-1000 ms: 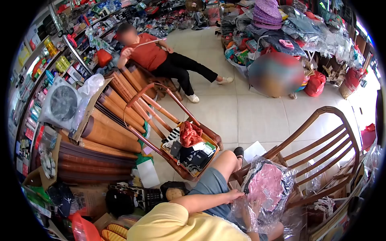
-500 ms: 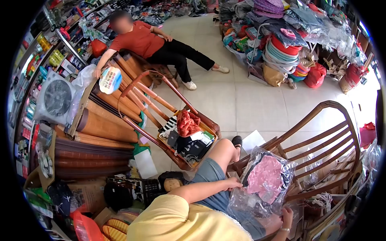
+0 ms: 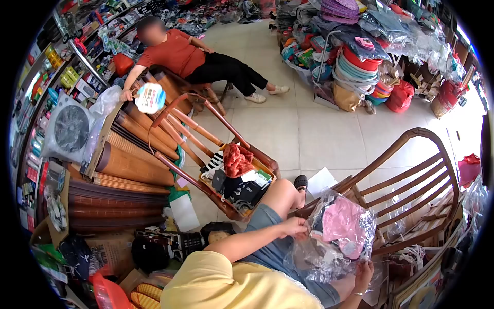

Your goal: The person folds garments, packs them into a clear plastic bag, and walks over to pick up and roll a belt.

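Plainly, both hands (image 3: 294,226) (image 3: 363,271) on plastic bag (image 3: 325,257)

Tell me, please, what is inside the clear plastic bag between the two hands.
Inside the clear, wrinkled plastic bag is a pink, cloth-like item with dark material at its edge. Whatever lies beneath the pink item is covered and cannot be seen.

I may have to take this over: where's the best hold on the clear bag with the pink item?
Probably pinch the clear bag by its free edge facing the wooden chair back, coming from that side: crinkled film there lies clear of the left hand and right hand.
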`<state>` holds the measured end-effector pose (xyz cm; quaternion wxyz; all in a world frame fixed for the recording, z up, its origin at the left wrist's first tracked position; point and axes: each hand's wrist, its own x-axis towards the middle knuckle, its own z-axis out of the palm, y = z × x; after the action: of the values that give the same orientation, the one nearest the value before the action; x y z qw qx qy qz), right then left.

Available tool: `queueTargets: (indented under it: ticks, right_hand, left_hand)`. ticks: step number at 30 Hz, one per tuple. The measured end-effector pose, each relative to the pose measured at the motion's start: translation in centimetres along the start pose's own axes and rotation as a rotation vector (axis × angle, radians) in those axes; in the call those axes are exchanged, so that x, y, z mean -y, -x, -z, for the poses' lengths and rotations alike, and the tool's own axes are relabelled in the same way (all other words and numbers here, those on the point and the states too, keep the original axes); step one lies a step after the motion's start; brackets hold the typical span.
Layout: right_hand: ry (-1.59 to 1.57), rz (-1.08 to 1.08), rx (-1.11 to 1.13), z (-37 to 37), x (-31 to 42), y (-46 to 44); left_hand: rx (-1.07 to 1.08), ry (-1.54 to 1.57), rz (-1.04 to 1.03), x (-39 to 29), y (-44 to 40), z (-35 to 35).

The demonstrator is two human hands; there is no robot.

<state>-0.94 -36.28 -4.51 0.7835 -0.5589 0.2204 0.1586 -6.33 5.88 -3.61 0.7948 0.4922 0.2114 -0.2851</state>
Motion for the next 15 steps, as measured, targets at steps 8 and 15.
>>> queueTargets:
  ticks: [8, 15]
  right_hand:
    - [-0.272, 0.046, -0.124, -5.9, 0.8, 1.2]
    - [-0.185, 0.416, -0.121, -8.5, 4.9, 2.5]
  left_hand:
    - [0.038, -0.185, -0.483, -5.0, -0.6, 0.6]
    - [-0.369, -0.082, -0.877, -7.9, 0.2, -3.8]
